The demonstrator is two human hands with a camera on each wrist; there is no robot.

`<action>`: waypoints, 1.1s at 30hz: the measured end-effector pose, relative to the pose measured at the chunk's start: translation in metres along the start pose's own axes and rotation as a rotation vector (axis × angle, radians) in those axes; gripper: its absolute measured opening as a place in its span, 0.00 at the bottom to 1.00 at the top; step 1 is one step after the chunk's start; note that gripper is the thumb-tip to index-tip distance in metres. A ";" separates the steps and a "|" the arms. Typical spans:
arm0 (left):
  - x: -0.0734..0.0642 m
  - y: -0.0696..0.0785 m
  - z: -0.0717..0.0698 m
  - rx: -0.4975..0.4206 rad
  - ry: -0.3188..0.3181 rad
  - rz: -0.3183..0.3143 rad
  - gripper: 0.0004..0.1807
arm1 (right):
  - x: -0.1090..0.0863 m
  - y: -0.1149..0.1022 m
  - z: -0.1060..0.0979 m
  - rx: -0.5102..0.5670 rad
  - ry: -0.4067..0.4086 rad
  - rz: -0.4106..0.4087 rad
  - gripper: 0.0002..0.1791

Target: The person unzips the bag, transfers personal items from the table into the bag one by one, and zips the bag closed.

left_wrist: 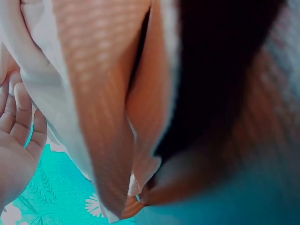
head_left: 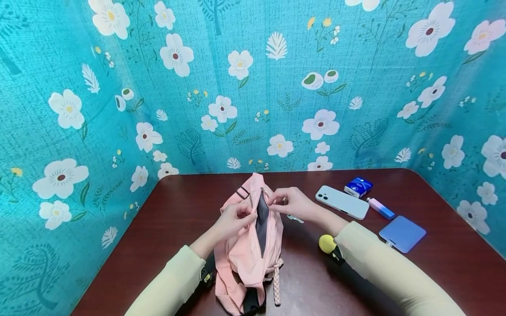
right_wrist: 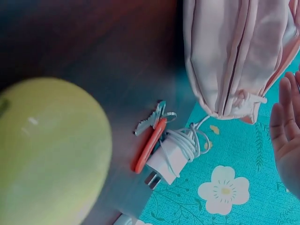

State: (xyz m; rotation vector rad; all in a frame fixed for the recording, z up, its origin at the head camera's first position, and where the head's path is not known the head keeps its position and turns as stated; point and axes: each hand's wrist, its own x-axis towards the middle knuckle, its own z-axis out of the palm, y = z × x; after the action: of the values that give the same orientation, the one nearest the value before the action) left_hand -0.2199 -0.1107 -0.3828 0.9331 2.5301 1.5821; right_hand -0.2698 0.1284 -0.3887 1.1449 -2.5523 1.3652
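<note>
A pink fabric bag [head_left: 246, 259] with straps and a braided cord stands on the table, its long zipped mouth spread apart over a dark lining [head_left: 262, 224]. My left hand [head_left: 231, 221] pinches the left edge of that mouth between thumb and fingers. On the opposite edge, near the zip's upper end, my right hand [head_left: 294, 204] pinches the fabric; whether it has the zip pull too is hidden. The bag's blurred pink cloth [left_wrist: 108, 93] fills much of the left wrist view. In the right wrist view the bag's side [right_wrist: 215, 56] appears beside my fingers.
Keys [right_wrist: 152, 119] with an orange-red tag [right_wrist: 150, 145] lie by a white charger [right_wrist: 169, 158] wrapped in its cable. Rightward on the table are a pale phone [head_left: 341, 202], a blue packet [head_left: 358, 187], a small pink-blue stick [head_left: 381, 208] and a blue card holder [head_left: 403, 234].
</note>
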 end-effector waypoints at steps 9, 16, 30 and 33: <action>-0.001 -0.001 -0.001 -0.012 0.007 -0.001 0.07 | -0.010 -0.002 0.008 0.060 -0.147 -0.102 0.10; -0.002 -0.002 -0.002 -0.020 0.015 0.012 0.08 | -0.013 -0.003 0.011 0.023 -0.230 -0.102 0.14; -0.010 -0.008 -0.011 -0.006 0.049 -0.022 0.07 | -0.015 0.008 0.014 -0.228 -0.243 -0.101 0.05; -0.014 -0.001 -0.015 0.025 0.063 -0.030 0.06 | -0.015 0.008 0.013 -0.246 -0.234 -0.136 0.04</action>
State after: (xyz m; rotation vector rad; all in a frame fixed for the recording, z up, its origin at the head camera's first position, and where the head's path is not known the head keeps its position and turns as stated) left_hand -0.2137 -0.1306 -0.3805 0.8564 2.5986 1.6003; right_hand -0.2598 0.1299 -0.4072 1.4721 -2.6394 0.9059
